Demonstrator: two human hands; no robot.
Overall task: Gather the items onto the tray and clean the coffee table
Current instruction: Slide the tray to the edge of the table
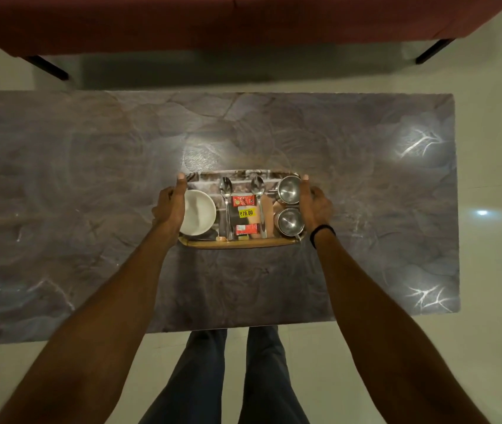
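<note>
Two cups (pixel 289 205), bowl (pixel 198 213), spoons (pixel 241 206) on tray (pixel 237 243)

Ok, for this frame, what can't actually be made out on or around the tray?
- Left hand hides the white bowl's left edge and that tray end.
- Right hand covers the tray's right rim beside the two steel cups.
- Packet: only the price sticker reads; other print is too small.
- Whether the tray is lifted or resting on the coffee table: head view from above cannot tell.
</note>
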